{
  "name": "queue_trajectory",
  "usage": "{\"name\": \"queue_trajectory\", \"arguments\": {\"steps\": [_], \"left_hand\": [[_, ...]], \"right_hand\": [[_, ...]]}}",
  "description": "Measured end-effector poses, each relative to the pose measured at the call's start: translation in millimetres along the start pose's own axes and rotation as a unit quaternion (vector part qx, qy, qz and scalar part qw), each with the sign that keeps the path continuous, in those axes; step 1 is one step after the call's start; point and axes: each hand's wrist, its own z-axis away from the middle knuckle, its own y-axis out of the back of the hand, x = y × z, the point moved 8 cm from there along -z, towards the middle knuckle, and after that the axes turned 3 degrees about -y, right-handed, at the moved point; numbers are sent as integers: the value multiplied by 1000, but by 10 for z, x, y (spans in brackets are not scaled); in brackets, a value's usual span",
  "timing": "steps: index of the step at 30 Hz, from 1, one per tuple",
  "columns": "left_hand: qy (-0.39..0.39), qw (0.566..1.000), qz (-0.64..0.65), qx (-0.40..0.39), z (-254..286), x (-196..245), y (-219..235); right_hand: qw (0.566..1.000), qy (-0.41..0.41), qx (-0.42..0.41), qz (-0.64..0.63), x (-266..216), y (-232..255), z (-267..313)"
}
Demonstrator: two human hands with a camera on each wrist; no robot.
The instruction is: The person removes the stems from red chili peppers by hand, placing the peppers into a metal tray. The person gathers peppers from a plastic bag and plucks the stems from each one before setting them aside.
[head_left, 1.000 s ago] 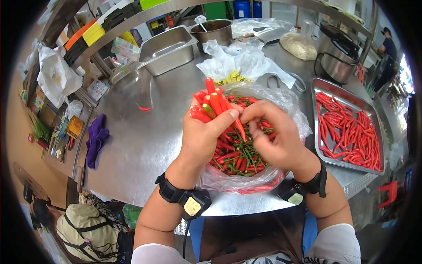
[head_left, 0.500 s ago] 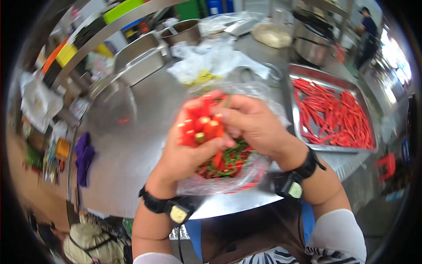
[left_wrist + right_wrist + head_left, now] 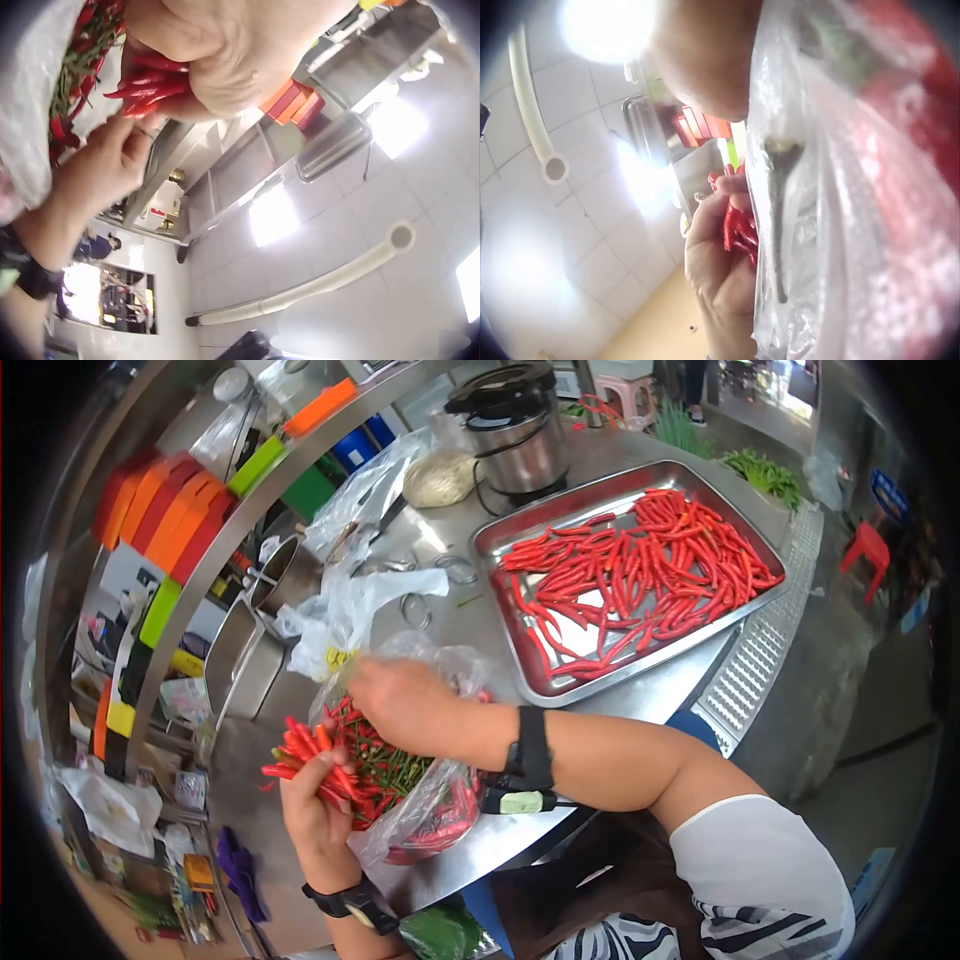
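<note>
In the head view my left hand (image 3: 312,815) grips a bunch of red chilies (image 3: 300,745), thumb across them and cut ends fanned upward. Tips of the held chilies (image 3: 154,86) stick out of that hand in the left wrist view. A clear plastic bag (image 3: 430,835) lies open beside it, full of red chilies with green stems (image 3: 395,772). Over the far side of the bag is my right hand (image 3: 410,705), blurred, its fingers bent. I cannot tell whether its fingertips pinch anything. The bag's plastic (image 3: 810,247) covers much of the right wrist view.
A metal tray (image 3: 580,625) of stemless red chilies stands to the right. Farther back are a white plastic bag (image 3: 335,605), scissors (image 3: 415,610), a cooker (image 3: 520,450) and a metal pan (image 3: 240,660). A purple cloth (image 3: 238,870) lies at left.
The head view has swung right, bringing the tray toward the middle. My right hand has moved away from the bunch, which stays in my left hand.
</note>
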Motion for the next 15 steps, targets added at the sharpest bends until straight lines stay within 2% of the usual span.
{"name": "queue_trajectory", "arguments": {"steps": [2, 3, 4, 7, 9, 10, 12, 14, 15], "left_hand": [[25, 982, 188, 10, -80, 85, -87], [32, 977, 207, -34, -111, 218, -232], [29, 979, 198, -33, -130, 358, -377], [16, 984, 147, -97, -254, 592, -1052], [46, 989, 75, -120, -399, 523, -1521], [69, 989, 32, -125, -470, 453, -1707], [84, 986, 31, -143, -611, 254, -1981], [104, 980, 31, -164, -696, 44, -2171], [87, 988, -5, -130, -740, -21, -2162]], "right_hand": [[985, -29, -139, 95, 73, -236, 66], [985, -34, -152, 78, 87, -262, 80], [986, -35, -147, 73, 89, -246, 76], [983, -47, -176, 27, 91, -343, 100], [998, 9, -65, -2, 77, -339, 89], [995, -46, -46, -79, 215, -470, 135], [979, -46, 9, -198, 95, -77, 83], [971, -52, 16, -231, 124, -64, 70], [963, -57, 17, -264, 123, -88, 83]]}}
